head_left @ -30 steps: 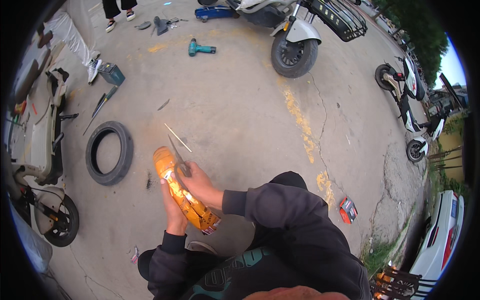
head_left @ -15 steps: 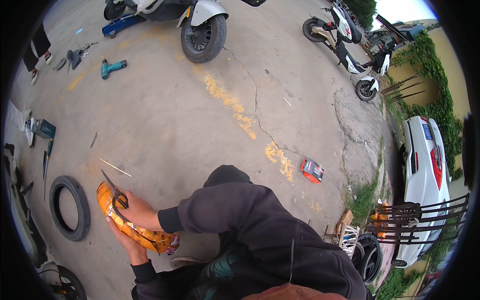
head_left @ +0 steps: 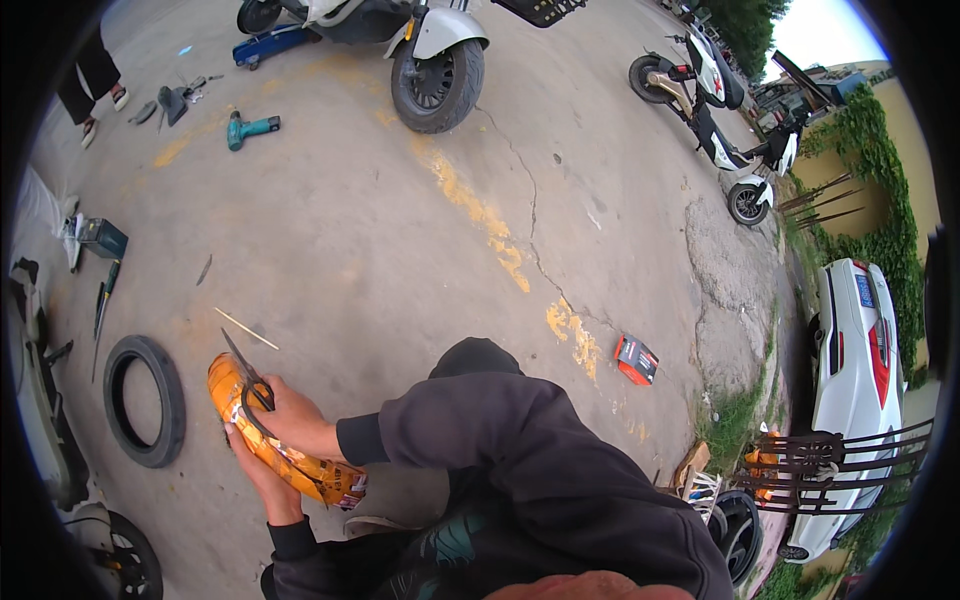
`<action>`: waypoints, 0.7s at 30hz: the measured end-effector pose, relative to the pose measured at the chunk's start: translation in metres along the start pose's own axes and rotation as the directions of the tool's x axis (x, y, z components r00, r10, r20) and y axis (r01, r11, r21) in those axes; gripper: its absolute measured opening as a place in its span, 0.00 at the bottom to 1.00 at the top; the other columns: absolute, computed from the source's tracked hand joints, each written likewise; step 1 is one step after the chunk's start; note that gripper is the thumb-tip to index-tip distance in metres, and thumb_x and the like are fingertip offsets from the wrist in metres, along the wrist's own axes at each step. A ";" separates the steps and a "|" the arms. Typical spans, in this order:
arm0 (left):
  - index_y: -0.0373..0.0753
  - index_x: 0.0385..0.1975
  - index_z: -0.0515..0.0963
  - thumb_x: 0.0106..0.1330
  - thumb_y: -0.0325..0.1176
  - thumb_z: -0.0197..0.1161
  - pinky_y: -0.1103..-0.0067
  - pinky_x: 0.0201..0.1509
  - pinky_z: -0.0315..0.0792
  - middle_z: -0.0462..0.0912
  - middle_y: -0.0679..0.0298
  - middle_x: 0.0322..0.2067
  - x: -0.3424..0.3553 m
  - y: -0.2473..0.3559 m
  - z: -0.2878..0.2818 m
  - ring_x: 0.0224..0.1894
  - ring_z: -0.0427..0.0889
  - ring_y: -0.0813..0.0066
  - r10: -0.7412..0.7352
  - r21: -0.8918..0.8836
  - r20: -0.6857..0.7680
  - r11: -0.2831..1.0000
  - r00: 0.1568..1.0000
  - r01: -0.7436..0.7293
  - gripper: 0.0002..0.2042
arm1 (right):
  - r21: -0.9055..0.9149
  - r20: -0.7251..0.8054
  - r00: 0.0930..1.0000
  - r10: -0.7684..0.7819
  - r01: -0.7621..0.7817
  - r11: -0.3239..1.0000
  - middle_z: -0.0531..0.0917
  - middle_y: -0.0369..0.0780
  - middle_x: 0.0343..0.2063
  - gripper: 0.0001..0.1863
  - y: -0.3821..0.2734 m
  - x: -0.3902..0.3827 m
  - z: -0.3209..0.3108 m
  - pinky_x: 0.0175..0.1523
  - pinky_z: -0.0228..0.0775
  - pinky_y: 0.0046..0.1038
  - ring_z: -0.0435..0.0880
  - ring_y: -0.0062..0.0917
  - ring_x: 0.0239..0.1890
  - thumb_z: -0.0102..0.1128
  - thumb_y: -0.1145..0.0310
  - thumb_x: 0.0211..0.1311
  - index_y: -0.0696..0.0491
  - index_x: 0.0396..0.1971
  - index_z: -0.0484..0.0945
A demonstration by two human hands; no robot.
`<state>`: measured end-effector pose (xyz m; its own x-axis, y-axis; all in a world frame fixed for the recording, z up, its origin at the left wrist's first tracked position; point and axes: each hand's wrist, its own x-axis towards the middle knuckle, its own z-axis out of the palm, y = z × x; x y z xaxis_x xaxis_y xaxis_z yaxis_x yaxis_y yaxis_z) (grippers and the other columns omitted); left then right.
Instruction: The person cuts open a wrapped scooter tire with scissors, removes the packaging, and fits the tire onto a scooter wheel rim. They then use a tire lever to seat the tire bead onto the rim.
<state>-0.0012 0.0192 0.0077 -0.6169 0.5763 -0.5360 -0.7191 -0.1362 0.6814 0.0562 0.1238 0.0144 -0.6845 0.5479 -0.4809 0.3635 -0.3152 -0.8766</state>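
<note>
An orange plastic-wrapped package (head_left: pixel 323 482), long and curved with printed film, lies slanting in front of me at the lower left. My left hand (head_left: pixel 268 487) grips its near side from below; part of the fingers is hidden behind it. Closed round the dark handles of a pair of scissors (head_left: pixel 239 352), my right hand (head_left: pixel 297 417) rests against the upper side of the wrapping. The blades point away to the upper left, over the package's far end. Whether they have cut into the film, I cannot tell.
Left of the package lies a bare black tyre (head_left: pixel 145 401); a thin stick (head_left: pixel 247 328) is just beyond it. A teal power drill (head_left: pixel 251 130), a red-and-black box (head_left: pixel 636 360) and a scooter (head_left: pixel 437 75) are farther out. A person's legs (head_left: pixel 94 80) show at far left.
The whole scene has shifted slightly right and down in the picture as the view turned. Both hands keep the package and scissors in nearly the same pose.
</note>
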 end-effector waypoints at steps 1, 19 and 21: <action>0.38 0.66 0.67 0.77 0.60 0.45 0.71 0.63 0.73 0.76 0.58 0.61 0.000 0.001 0.001 0.60 0.78 0.65 0.000 -0.010 0.008 1.000 1.000 0.000 0.31 | -0.003 -0.010 1.000 -0.016 0.016 1.000 0.78 0.52 0.58 0.40 0.002 0.002 0.004 0.63 0.69 0.34 0.79 0.43 0.60 0.59 0.50 0.68 0.55 0.72 0.57; 0.40 0.67 0.66 0.77 0.60 0.42 0.72 0.65 0.73 0.77 0.59 0.61 -0.001 0.000 -0.004 0.62 0.78 0.65 -0.038 0.039 -0.079 0.998 0.996 0.041 0.32 | -0.068 -0.018 1.000 -0.011 0.010 0.998 0.82 0.54 0.50 0.39 0.003 0.000 0.002 0.56 0.74 0.37 0.83 0.46 0.52 0.59 0.51 0.67 0.57 0.70 0.58; 0.40 0.67 0.66 0.77 0.60 0.42 0.72 0.65 0.73 0.77 0.59 0.61 -0.001 0.001 -0.005 0.61 0.78 0.65 -0.044 0.029 -0.067 0.999 0.997 0.046 0.32 | -0.066 -0.030 0.999 -0.036 0.034 0.997 0.82 0.54 0.49 0.40 0.008 0.004 0.008 0.56 0.74 0.37 0.83 0.46 0.52 0.59 0.51 0.67 0.56 0.71 0.57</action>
<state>-0.0030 0.0149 0.0066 -0.6046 0.5266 -0.5977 -0.7373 -0.0860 0.6701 0.0511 0.1170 0.0053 -0.6779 0.5821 -0.4491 0.3808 -0.2446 -0.8917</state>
